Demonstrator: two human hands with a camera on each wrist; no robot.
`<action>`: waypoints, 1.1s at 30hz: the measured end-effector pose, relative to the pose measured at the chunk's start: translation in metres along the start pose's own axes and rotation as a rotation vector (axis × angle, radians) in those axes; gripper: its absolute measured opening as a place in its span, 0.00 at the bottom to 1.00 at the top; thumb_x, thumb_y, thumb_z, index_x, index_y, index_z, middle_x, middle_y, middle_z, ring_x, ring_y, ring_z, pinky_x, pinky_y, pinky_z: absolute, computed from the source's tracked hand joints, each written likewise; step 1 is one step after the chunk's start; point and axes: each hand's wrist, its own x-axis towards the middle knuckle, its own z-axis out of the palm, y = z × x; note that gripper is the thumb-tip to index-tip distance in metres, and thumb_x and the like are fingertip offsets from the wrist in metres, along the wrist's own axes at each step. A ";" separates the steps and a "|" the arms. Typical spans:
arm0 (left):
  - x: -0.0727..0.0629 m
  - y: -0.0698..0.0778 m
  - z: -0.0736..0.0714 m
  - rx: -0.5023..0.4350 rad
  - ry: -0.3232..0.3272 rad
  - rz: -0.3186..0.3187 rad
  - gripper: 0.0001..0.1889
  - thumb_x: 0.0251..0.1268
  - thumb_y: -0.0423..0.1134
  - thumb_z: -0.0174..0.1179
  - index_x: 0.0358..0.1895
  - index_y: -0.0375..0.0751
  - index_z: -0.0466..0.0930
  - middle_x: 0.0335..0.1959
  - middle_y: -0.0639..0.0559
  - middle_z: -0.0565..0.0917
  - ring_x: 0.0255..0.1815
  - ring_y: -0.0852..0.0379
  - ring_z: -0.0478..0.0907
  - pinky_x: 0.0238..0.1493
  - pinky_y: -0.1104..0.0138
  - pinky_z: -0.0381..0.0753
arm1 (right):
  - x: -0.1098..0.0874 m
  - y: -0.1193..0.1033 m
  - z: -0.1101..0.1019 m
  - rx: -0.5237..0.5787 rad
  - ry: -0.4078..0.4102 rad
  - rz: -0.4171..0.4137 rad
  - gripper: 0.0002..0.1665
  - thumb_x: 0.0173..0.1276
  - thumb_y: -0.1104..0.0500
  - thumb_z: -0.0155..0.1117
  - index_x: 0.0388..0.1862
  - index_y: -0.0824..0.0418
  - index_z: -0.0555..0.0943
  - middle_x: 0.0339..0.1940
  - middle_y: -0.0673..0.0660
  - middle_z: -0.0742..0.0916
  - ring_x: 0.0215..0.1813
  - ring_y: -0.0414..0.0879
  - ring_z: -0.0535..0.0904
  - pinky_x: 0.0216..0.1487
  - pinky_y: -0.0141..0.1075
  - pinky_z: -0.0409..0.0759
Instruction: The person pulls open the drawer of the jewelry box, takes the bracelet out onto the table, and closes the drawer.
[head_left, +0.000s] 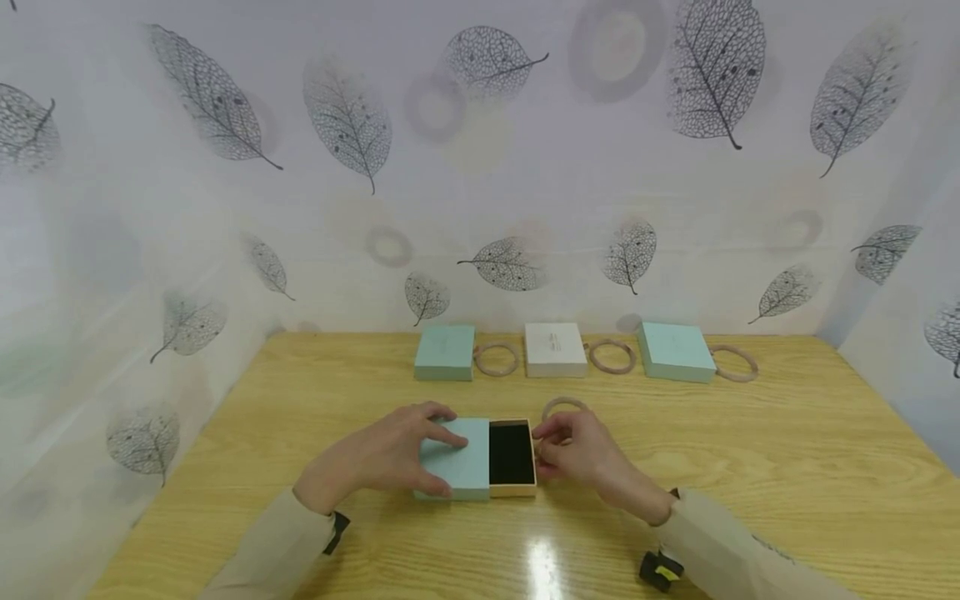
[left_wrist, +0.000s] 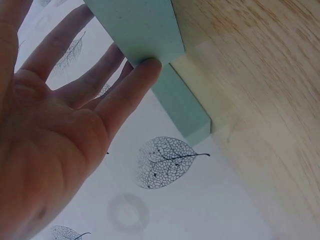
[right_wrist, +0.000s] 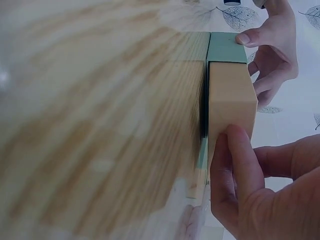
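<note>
A mint drawer-style gift box lies on the table, its sleeve (head_left: 468, 458) covering the left part. My left hand (head_left: 401, 454) grips the sleeve, thumb at the near edge and fingers spread over the top and far edge. Sticking out to the right is the tan inner drawer (right_wrist: 232, 95), showing a black lining (head_left: 512, 454). My right hand (head_left: 581, 454) pinches the drawer's right end with curled fingers; in the right wrist view the fingertips (right_wrist: 237, 132) lie against its end face. A beige ring-shaped bracelet (head_left: 564, 402) lies just behind that hand, partly hidden by it.
Along the back of the wooden table (head_left: 787, 483) stand a mint box (head_left: 444, 354), a white box (head_left: 555, 350) and another mint box (head_left: 677, 352). Beside each lies a bracelet (head_left: 497, 372). A leaf-patterned cloth (head_left: 480, 192) hangs behind.
</note>
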 end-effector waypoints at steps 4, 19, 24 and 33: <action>0.000 0.000 0.000 -0.006 0.001 0.005 0.30 0.52 0.52 0.79 0.60 0.50 0.86 0.72 0.44 0.74 0.72 0.40 0.70 0.72 0.44 0.72 | 0.001 0.000 0.000 -0.005 -0.013 -0.014 0.09 0.70 0.74 0.60 0.48 0.74 0.81 0.33 0.61 0.85 0.33 0.45 0.86 0.38 0.40 0.90; 0.001 -0.001 -0.001 0.015 -0.001 0.014 0.31 0.51 0.53 0.78 0.60 0.51 0.86 0.72 0.43 0.74 0.72 0.39 0.70 0.71 0.43 0.73 | 0.001 -0.002 0.004 0.037 -0.047 -0.049 0.08 0.70 0.75 0.58 0.46 0.77 0.79 0.33 0.63 0.86 0.31 0.45 0.86 0.37 0.39 0.90; 0.001 0.000 -0.002 0.013 -0.004 0.016 0.31 0.51 0.54 0.79 0.60 0.51 0.86 0.72 0.43 0.74 0.72 0.39 0.70 0.71 0.42 0.72 | 0.002 -0.003 0.006 0.034 -0.035 -0.056 0.07 0.69 0.76 0.58 0.44 0.77 0.79 0.32 0.62 0.85 0.29 0.44 0.86 0.36 0.39 0.90; 0.001 -0.001 -0.002 0.003 -0.001 0.010 0.30 0.52 0.52 0.78 0.60 0.50 0.86 0.71 0.42 0.74 0.72 0.39 0.71 0.71 0.42 0.73 | 0.003 -0.004 0.008 0.019 -0.030 -0.038 0.07 0.70 0.75 0.59 0.45 0.76 0.80 0.33 0.62 0.85 0.29 0.44 0.86 0.36 0.39 0.90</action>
